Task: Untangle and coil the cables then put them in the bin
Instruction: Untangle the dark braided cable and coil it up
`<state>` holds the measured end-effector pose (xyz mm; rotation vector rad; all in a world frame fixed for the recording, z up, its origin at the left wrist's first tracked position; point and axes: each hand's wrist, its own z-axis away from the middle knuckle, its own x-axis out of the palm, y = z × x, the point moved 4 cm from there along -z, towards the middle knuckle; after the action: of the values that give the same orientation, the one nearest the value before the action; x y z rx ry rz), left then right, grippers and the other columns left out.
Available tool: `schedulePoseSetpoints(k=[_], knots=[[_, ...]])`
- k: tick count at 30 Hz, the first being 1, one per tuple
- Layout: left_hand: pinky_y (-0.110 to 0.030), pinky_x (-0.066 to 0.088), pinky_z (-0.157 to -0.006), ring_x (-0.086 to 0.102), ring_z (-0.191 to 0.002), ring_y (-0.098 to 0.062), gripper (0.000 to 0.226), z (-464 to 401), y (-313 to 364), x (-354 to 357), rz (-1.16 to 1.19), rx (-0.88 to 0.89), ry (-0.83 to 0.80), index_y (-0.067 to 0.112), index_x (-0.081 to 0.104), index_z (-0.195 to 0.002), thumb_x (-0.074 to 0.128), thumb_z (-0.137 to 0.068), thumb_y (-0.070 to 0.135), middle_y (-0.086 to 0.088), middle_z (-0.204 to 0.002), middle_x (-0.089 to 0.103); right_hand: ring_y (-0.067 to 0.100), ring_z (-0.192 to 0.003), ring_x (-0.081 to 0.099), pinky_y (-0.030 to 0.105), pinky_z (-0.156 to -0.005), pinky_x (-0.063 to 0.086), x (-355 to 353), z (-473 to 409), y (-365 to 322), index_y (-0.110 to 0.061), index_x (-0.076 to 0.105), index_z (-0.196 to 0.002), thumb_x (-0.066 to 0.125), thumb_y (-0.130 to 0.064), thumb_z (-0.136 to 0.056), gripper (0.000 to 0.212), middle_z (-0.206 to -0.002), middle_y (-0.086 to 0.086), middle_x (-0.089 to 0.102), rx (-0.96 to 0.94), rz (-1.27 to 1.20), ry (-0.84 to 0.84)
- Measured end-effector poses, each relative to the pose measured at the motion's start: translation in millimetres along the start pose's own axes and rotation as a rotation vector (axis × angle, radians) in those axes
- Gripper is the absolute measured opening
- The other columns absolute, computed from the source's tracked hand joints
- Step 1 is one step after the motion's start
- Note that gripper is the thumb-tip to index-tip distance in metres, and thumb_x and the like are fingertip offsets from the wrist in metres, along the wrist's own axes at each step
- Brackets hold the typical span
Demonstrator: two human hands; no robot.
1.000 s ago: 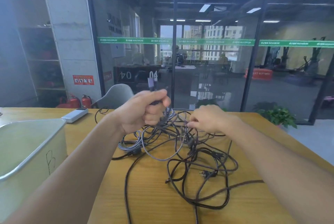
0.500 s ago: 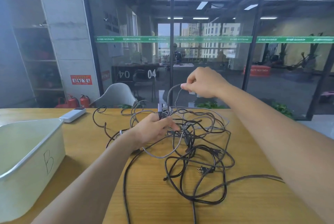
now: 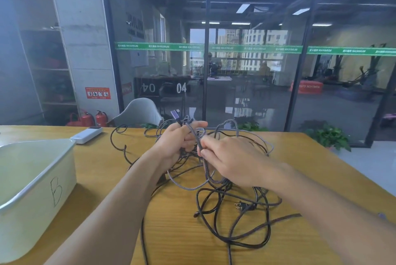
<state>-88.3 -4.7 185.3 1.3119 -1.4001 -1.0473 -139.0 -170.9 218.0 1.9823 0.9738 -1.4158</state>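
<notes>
wooden table [image 3: 310,157], white bin [image 3: 36,179] at 9 o'clock, tangled cables [image 3: 231,207] at centre, left hand [image 3: 177,142] gripping grey braided cable [image 3: 198,140], right hand [image 3: 233,159] pinching same cable, remote [image 3: 86,134] at 10 o'clock

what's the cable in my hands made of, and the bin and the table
Braided cable, held by the left hand and right hand: looks like woven fabric sheath, grey with a speckled weave, matte. Bin: probably plastic, pale, smooth and slightly translucent, with a handwritten B. Table: wood or wood-look laminate, yellowish grain lines, low sheen; I cannot tell which.
</notes>
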Motion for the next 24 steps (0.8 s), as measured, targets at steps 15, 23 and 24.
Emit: schedulePoseSetpoints(k=[15, 23, 24], knots=[[-0.034, 0.029, -0.066, 0.022, -0.068, -0.023, 0.072, 35, 0, 28, -0.055, -0.021, -0.38, 0.004, 0.056, -0.113, 0.023, -0.102, 0.067, -0.001, -0.069, 0.031, 0.012, -0.062, 0.06, 0.037, -0.065, 0.049, 22, 2, 12, -0.023, 0.05, -0.114, 0.027, -0.037, -0.112, 0.027, -0.072, -0.008, 0.066, -0.011, -0.057, 0.107], [-0.039, 0.019, -0.065, 0.018, -0.077, -0.028, 0.084, 31, 1, 36, -0.152, -0.064, -0.404, 0.016, 0.059, -0.105, 0.005, -0.096, 0.08, -0.017, -0.092, 0.037, 0.004, -0.059, 0.056, 0.021, -0.055, 0.032, 6, 4, 29, -0.022, 0.05, -0.093, 0.037, -0.022, -0.111, 0.022, -0.061, -0.028, 0.061, 0.109, -0.271, 0.269], [-0.037, 0.022, -0.064, 0.019, -0.076, -0.029, 0.087, 31, 0, 36, -0.189, -0.076, -0.417, 0.016, 0.062, -0.104, 0.004, -0.095, 0.081, -0.018, -0.09, 0.036, 0.005, -0.059, 0.057, 0.022, -0.056, 0.034, 6, 4, 31, -0.021, 0.05, -0.093, 0.037, -0.023, -0.111, 0.022, -0.063, -0.025, 0.064, 0.119, -0.292, 0.273]])
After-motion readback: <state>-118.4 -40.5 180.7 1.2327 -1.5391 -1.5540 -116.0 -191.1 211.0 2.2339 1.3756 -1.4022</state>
